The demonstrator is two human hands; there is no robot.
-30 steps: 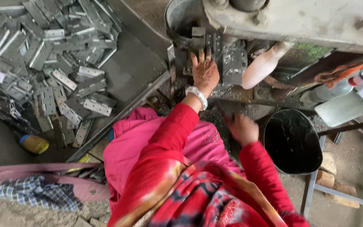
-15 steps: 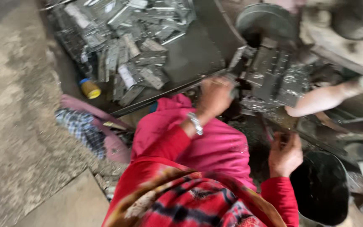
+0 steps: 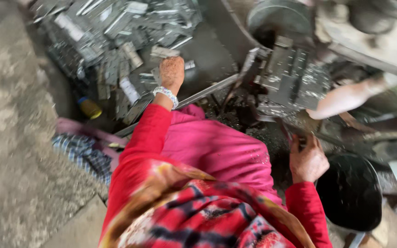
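While the view is blurring with head motion, the person is sitting at a metal press standing at one o'clock, and the work seems to be at the fetching step: the left hand is reaching out to eleven o'clock over the heap of flat grey metal pieces lying on a dark sheet-metal tray. Its fingers are pointing away and down among the pieces, so I cannot tell whether its grip is spread or pinching one. The right hand is resting at four o'clock, fingers curled at the press's lower edge; whether that grip is holding anything is unclear. As a judgement, the next move is calling for one single piece to be separated from the overlapping heap.

Counting: one press, one tray, one black bucket at five o'clock, one checked cloth at eight o'clock, one small yellow bottle beside the heap, one beaded bracelet, two hands. The pieces are too many and too blurred for counting.
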